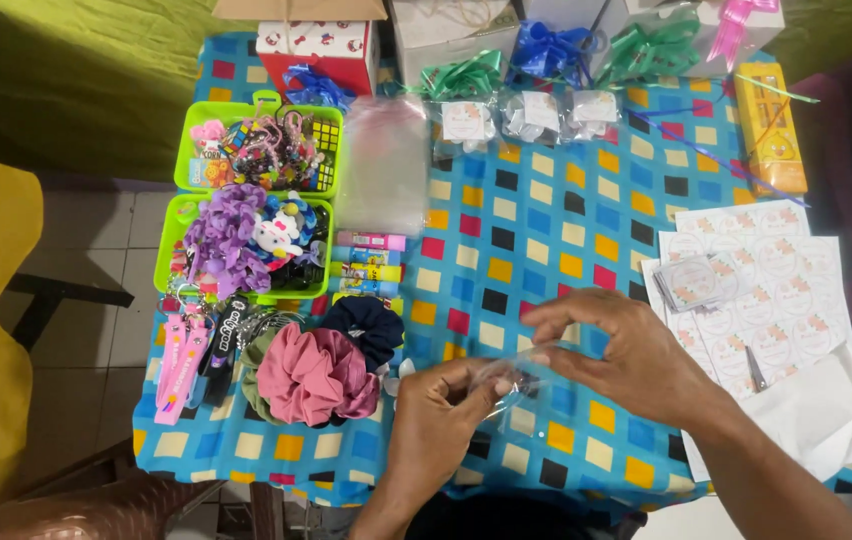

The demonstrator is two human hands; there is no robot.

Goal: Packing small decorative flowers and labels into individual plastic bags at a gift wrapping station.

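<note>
At the lower centre of the frame, both hands pinch a small clear plastic bag (508, 380) just above the table (506, 240): the left hand (441, 415) grips its near edge with curled fingers, while the right hand (626, 350) holds its top with thumb and forefinger, other fingers spread. To the left lie a pink scrunchie (314, 375) and a navy scrunchie (366, 328), soft and ruffled, below two green baskets (186, 150) of trinkets. Round sticker sheets (776, 270) lie at right, and three tagged clear packets (531, 115) with ribbon bows sit along the top.
</note>
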